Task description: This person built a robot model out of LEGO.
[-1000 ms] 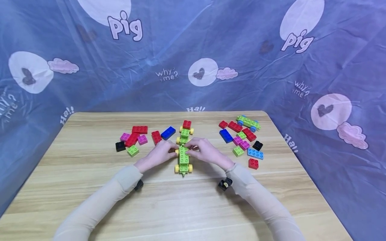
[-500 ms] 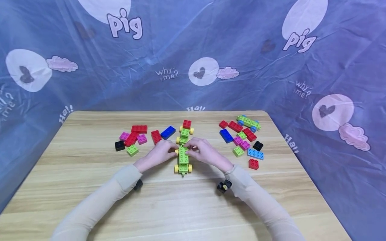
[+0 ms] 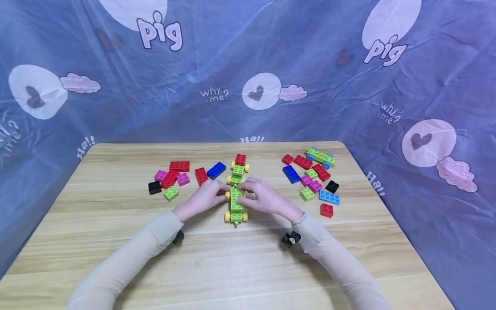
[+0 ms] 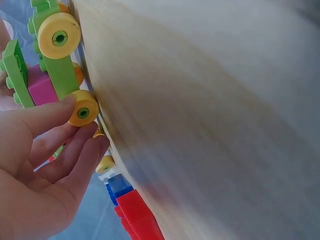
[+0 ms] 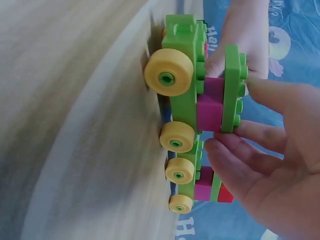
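A toy brick train of wheeled green cars stands on the table in front of me. The nearer car has yellow wheels, and a pink brick carries a long green brick above its base. My left hand pinches this car low down, its thumb on a yellow wheel. With curled fingers, my right hand holds the long green brick, thumb against the studs and fingertips around its far end. Beyond both hands stands the farther car, topped by a red brick.
Loose red, pink, black and green bricks lie left, with a blue brick nearer the train. More bricks lie right, including a light-blue brick. A green wheeled base stands at the back right. Patterned cloth hangs behind the table.
Both hands stay on the nearer car. My right thumb shifts slightly over the top of the long green brick; the rest looks the same apart from slight camera sway.
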The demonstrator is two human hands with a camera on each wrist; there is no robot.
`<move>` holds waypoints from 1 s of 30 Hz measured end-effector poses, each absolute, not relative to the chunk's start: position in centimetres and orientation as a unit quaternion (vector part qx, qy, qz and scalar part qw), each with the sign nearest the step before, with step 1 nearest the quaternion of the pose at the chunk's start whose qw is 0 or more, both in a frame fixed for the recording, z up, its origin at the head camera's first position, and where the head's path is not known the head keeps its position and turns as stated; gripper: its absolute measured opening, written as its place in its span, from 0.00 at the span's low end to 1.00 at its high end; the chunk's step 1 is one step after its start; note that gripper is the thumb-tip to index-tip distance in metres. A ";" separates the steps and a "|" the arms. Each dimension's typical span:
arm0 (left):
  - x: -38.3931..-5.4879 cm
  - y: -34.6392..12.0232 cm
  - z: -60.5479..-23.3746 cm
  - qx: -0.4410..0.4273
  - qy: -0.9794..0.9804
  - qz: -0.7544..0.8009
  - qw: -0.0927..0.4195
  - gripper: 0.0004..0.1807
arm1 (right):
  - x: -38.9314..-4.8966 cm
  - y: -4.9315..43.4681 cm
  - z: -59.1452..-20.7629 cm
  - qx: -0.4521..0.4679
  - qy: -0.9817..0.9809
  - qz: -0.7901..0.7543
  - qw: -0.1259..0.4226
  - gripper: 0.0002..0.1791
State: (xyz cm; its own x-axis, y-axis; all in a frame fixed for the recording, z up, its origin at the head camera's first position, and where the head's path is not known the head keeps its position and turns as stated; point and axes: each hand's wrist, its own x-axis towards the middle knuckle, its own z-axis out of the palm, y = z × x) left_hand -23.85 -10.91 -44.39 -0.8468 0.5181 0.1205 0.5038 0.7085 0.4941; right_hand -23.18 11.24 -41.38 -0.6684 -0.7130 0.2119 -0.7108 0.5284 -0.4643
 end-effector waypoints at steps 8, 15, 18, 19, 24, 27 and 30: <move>-23.8 -10.8 -44.3 0.278 0.924 0.262 0.011 0.11 | -23.1 11.2 -41.4 -0.396 0.874 -0.282 0.014 0.23; -23.9 -10.7 -44.4 0.281 0.924 0.259 0.009 0.12 | -23.0 11.0 -41.1 -0.393 0.880 -0.268 0.020 0.23; -23.9 -10.8 -44.4 0.284 0.923 0.259 0.008 0.11 | -23.1 10.9 -41.1 -0.388 0.880 -0.271 0.024 0.23; -23.9 -10.8 -44.4 0.285 0.923 0.259 0.007 0.11 | -23.1 10.9 -41.2 -0.386 0.880 -0.275 0.024 0.23; -23.8 -10.8 -44.3 0.284 0.925 0.254 0.006 0.11 | -23.2 11.1 -41.9 -0.374 0.876 -0.302 0.031 0.23; -23.8 -10.8 -44.3 0.281 0.926 0.253 0.011 0.12 | -23.2 11.4 -42.2 -0.374 0.873 -0.311 0.029 0.23; -23.7 -10.7 -44.4 0.278 0.927 0.250 0.016 0.13 | -23.1 11.7 -42.3 -0.381 0.871 -0.309 0.025 0.24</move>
State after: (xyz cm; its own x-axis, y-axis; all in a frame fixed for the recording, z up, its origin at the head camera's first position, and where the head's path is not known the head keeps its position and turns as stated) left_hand -23.72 -10.72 -44.36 -0.8445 0.5244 0.1086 0.5079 0.7199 0.4730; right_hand -23.10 11.66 -42.29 -0.7089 -0.6789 0.1914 -0.6479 0.5194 -0.5573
